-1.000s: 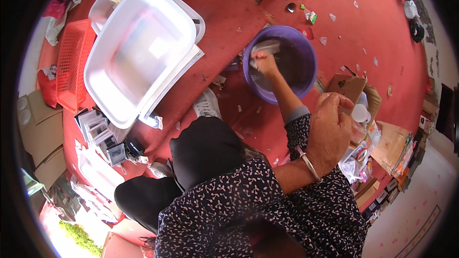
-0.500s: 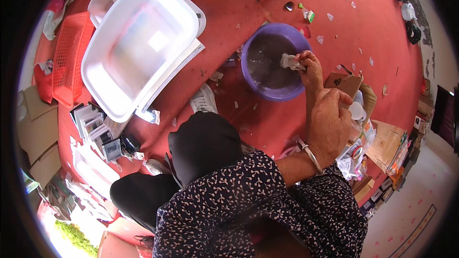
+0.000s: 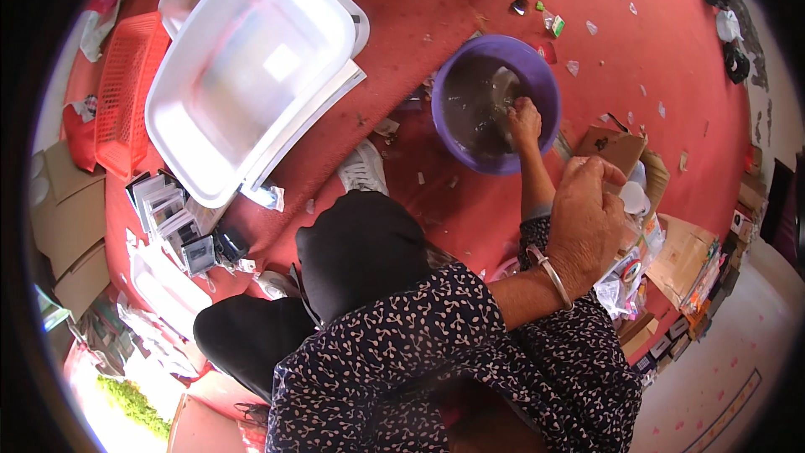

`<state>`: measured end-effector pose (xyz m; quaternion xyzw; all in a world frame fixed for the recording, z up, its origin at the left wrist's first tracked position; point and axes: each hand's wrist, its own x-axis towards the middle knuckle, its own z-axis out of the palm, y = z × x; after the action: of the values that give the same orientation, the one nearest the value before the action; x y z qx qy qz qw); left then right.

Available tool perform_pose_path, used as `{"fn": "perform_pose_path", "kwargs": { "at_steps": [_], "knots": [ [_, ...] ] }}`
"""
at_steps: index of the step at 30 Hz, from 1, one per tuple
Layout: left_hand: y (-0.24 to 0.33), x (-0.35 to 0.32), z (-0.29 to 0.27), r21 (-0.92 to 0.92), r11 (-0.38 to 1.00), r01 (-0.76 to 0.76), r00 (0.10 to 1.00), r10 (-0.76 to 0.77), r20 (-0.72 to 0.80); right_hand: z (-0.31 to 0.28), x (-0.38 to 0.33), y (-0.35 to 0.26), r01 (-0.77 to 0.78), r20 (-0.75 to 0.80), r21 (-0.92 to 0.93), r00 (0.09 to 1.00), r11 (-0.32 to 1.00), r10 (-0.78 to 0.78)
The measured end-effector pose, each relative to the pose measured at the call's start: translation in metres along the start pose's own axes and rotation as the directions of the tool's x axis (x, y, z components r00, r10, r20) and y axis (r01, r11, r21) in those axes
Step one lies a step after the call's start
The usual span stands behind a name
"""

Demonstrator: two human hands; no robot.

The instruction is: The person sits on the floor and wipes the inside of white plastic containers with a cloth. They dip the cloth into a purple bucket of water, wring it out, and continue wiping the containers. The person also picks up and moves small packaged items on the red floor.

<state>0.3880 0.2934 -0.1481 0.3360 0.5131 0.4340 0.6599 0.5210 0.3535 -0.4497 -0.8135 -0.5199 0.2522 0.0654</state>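
A purple basin (image 3: 553, 109) holds murky grey-brown water. My right hand (image 3: 525, 122) reaches into it, fingers closed on a wet whitish cloth (image 3: 503, 84) that lies partly in the water. Ripples and bright glints show around the cloth. Closer to me, my left hand (image 3: 583, 214) hangs above my right forearm, with a silvery bangle (image 3: 549, 278) on its wrist. Its fingers are curled, and their inner side is hidden, so I cannot make out whether anything is in them.
White plastic tubs (image 3: 180, 147) are stacked at the left, beside an orange-red basket (image 3: 126, 109). Small cases (image 3: 168, 214) stand below them. An opened cardboard box (image 3: 616, 147) and packaged goods lie right of my arms. Scraps litter the red floor covering (image 3: 637, 42).
My right hand has lowered the cloth from above the basin's right side into the water. My left hand stays curled and has hardly moved. The view has shifted slightly.
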Motion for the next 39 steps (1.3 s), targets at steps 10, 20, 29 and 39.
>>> {"fn": "perform_pose_path", "kwargs": {
  "at_steps": [10, 20, 29, 39],
  "knots": [
    [0.000, -0.001, 0.008, 0.008, 1.000, 0.006, 1.000, -0.006, -0.005, 0.015, 0.014, 0.011, -0.119, 0.176, 0.402, 0.983, 0.908, 0.050],
    [-0.018, -0.002, 0.020, -0.229, 0.964, 0.133, 0.990, -0.117, 0.082, -0.045, -0.012, -0.029, -0.258, 0.261, 0.965, 0.957, 0.040, -0.125],
    [-0.023, 0.010, 0.045, -0.152, 0.983, 0.108, 0.975, -0.134, -0.177, -0.011, 0.007, -0.003, -0.225, 0.203, 0.935, 0.973, 0.274, 0.107],
    [-0.063, 0.023, 0.074, -0.369, 0.929, -0.029, 0.977, -0.051, -0.206, 0.011, 0.030, 0.025, 0.180, -0.126, 0.391, 0.982, 0.903, -0.141]
  ]
}}
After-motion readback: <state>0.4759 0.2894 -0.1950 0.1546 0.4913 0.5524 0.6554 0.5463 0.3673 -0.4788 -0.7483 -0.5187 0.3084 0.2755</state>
